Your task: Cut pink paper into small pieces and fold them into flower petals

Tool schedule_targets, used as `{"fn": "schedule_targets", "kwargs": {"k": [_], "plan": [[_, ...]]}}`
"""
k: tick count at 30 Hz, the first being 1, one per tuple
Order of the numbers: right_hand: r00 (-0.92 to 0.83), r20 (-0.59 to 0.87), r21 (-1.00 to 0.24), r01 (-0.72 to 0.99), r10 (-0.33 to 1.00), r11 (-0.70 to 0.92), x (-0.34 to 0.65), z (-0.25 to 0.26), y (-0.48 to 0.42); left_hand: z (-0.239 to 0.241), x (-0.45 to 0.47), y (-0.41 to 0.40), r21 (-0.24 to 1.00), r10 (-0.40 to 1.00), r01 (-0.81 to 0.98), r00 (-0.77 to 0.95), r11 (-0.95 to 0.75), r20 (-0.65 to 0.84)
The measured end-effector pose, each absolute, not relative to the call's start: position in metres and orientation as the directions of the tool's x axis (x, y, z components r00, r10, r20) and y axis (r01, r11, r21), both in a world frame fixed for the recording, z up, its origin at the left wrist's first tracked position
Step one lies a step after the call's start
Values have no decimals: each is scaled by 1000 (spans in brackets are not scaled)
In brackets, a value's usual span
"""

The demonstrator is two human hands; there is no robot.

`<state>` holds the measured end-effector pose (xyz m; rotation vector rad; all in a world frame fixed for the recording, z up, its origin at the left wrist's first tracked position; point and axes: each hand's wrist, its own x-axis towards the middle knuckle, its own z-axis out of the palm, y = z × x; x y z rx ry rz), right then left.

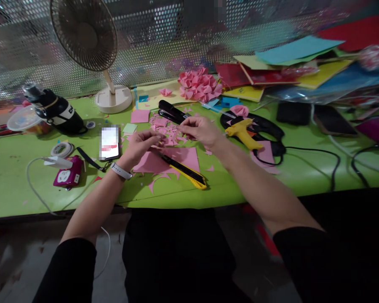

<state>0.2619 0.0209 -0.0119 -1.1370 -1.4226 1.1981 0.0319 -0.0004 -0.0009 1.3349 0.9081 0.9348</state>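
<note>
My left hand point(142, 145) is closed, thumb and fingers pinched together over the pile of pink paper scraps point(169, 131). To its right my right hand point(202, 131) is pinched too, its fingertips at the right edge of the pile. Whatever either hand holds is too small to make out against the pink. A black stapler point(173, 112) lies just beyond my fingers. Below my hands a yellow utility knife point(188, 173) rests across a pink paper sheet point(189, 158). Behind the stapler sits a cluster of folded pink paper flowers point(200, 84).
A yellow glue gun point(244, 132) with a black cord lies to the right. A phone point(109, 143), a purple power adapter point(68, 172), a black bottle point(58, 111) and a fan point(110, 99) are on the left. Coloured paper sheets point(298, 50) are heaped at the back right.
</note>
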Motion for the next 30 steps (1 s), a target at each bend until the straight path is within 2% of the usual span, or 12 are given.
{"fn": "schedule_targets", "kwargs": {"k": [3,8,13,16,19,23,26,30], "plan": [[-178,66,-986,137,982,91,254,-24,26,-1,29,4,998,958,-53,288,19,-3],[-250,119,-932,305,961,195,245,-38,31,-7,29,6,997,953,-73,302,15,8],[-284,244,-755,544,927,365,248,-34,33,-10,31,4,995,948,-96,319,28,4],[-305,256,-699,597,917,394,251,-30,31,-9,33,2,994,944,-102,329,44,-8],[-253,243,-770,537,936,345,253,-26,27,-9,35,0,994,944,-93,331,49,-15],[-239,189,-914,312,952,260,254,-20,19,-12,36,0,996,943,-67,330,54,-28],[-261,187,-939,237,947,251,253,-14,12,-15,37,1,995,939,-94,342,18,15],[-268,197,-939,224,943,259,248,-10,6,-15,38,0,996,931,-91,364,-6,38]]}}
